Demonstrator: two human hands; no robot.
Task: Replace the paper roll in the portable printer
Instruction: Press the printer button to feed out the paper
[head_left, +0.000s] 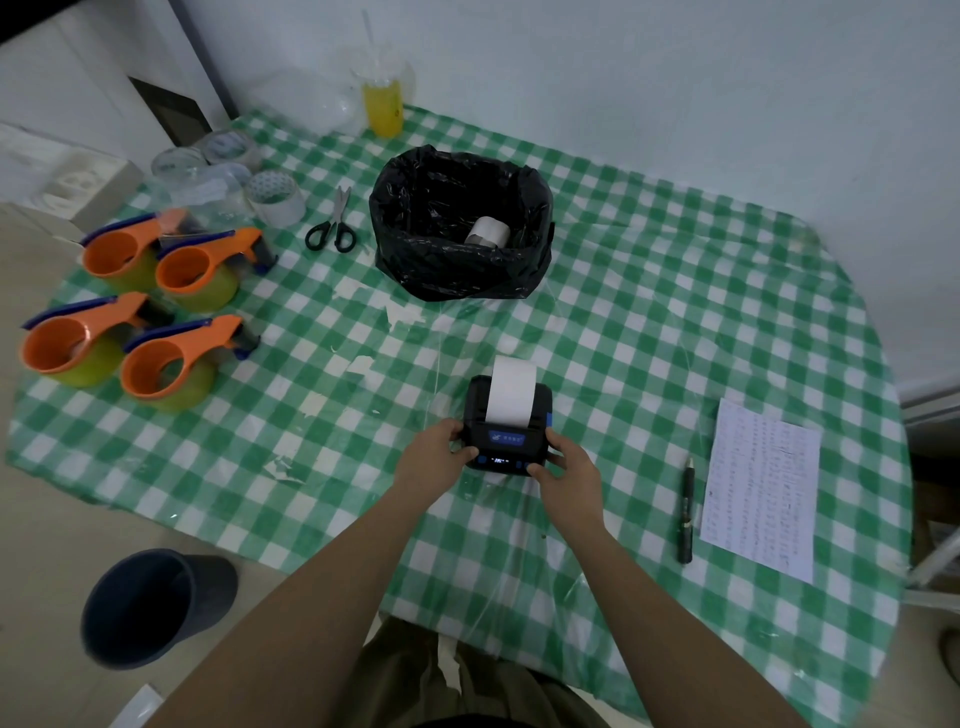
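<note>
A small black portable printer with a blue front panel sits on the green checked tablecloth, lid closed. A strip of white paper sticks up out of its slot. My left hand grips the printer's left side, and my right hand grips its right front corner, thumb on the front edge. Farther back stands a bin lined with a black bag, and a paper roll lies inside it.
Several orange tape dispensers and clear tape rolls fill the left side, with scissors beside the bin. A pen and a printed sheet lie to the right. A yellow drink cup stands at the back. A dark bucket is on the floor.
</note>
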